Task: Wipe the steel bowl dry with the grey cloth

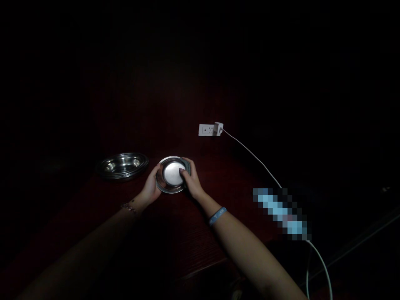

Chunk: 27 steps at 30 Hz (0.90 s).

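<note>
A small round stainless steel plate (174,174) is held up between my two hands, its inside facing me. My left hand (151,186) grips the rim on the left. My right hand (193,180) is closed round a grey-green cloth (186,166) at the plate's right rim, with the thumb reaching over the inside. Part of the cloth is hidden behind the plate and fingers. Left of my hands, a stack of stainless steel plates (122,165) lies on the dark red table (175,233).
A white wall socket (206,130) holds a plugged-in charger (218,128). Its white cable (251,155) runs down to the right, past a blurred bright patch (281,213). The surroundings are very dark.
</note>
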{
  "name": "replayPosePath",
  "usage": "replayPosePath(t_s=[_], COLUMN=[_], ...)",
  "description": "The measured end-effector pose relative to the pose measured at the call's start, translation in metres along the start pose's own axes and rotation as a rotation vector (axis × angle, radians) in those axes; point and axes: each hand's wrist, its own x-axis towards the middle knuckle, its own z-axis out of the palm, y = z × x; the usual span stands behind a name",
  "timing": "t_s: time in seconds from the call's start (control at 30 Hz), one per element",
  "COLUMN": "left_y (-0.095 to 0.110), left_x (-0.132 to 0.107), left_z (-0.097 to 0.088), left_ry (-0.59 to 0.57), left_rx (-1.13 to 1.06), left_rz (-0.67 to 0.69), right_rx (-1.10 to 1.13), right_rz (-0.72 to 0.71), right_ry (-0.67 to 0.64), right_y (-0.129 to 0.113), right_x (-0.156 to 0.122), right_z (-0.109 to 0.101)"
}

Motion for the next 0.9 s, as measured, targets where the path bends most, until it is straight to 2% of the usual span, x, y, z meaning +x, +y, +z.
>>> replayPosePath(t_s=[0.9], left_y=[-0.0002], left_x=[0.0003], left_z=[-0.0012], left_ry=[-0.026], left_rx=[0.006], left_rz=[-0.006], right_rx=[-0.01], right_rz=[0.007], right_ry=[0.013], right_y=[0.0006], right_x=[0.0004], right_z=[0.0012])
